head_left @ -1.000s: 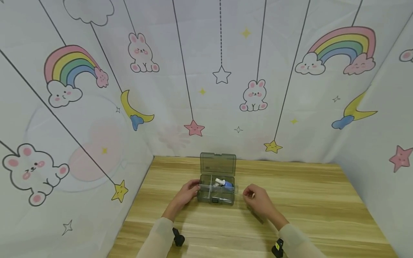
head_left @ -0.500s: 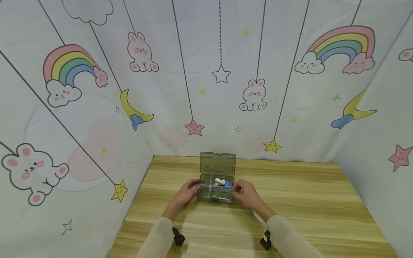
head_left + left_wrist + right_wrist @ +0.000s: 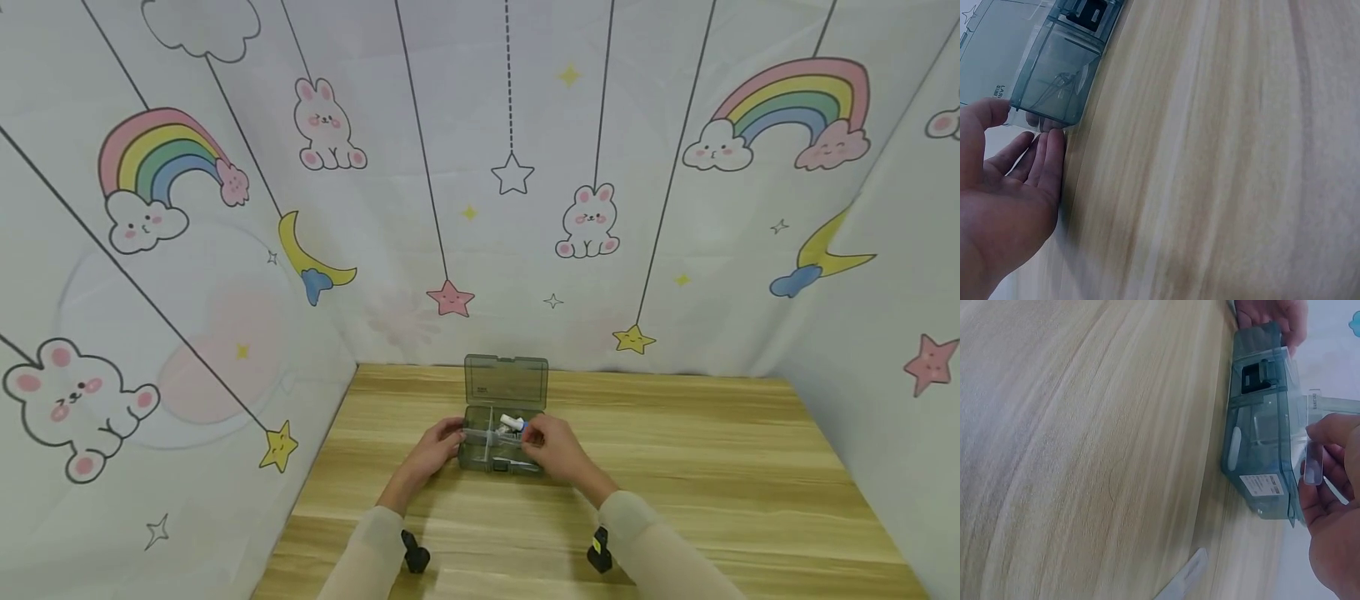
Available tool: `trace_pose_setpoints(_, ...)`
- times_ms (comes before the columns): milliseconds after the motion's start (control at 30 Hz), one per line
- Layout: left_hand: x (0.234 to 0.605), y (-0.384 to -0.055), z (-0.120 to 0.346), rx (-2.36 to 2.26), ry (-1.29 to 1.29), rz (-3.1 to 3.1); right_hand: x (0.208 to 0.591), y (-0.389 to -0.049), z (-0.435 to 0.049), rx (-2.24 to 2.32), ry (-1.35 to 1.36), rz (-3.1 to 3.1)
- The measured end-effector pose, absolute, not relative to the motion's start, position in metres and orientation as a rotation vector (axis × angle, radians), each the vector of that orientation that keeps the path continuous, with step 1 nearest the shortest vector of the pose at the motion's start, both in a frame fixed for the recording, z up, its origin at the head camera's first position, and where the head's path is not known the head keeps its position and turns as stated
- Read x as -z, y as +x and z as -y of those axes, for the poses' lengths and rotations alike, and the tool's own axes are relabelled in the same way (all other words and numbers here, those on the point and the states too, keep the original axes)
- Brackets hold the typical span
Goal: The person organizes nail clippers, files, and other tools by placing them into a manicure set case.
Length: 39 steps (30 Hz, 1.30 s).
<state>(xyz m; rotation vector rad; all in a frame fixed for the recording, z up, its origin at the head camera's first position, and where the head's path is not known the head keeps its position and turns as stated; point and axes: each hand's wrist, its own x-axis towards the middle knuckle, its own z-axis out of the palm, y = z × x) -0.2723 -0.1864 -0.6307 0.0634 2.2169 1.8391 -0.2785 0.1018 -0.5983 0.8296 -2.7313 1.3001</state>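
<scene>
A transparent grey-green storage box (image 3: 472,458) with dividers stands on the table, lid (image 3: 506,381) raised at the back. My left hand (image 3: 1019,194) is at its left end, thumb at the upper rim and long fingertips against the end wall. Over the right side of the box, my right hand (image 3: 555,446) pinches a clear flat plastic strip (image 3: 1314,464) between thumb and fingers. Inside the box lie a white piece (image 3: 512,422) and a blue item, mostly hidden by the right hand. A slim white item (image 3: 1235,448) shows through the front wall.
On the wooden table (image 3: 712,467), a white flat strip (image 3: 1184,576) lies in front of the box's right end. A white cloth backdrop (image 3: 420,208) with cartoon prints rises behind and beside the table. A label (image 3: 1261,485) is stuck on the box.
My right hand has moved left with the clear strip, from beside the box to over its right compartments, covering most of the blue item. My left hand has stayed in place.
</scene>
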Motion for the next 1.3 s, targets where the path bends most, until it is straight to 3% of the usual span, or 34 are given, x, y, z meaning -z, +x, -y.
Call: trace_pose_setpoints(1300,0.6323,-0.2725,0.1867,-1.866,0.049,-2.203,0.6034,-0.2746,-0.103,-1.411,0.747,2.732)
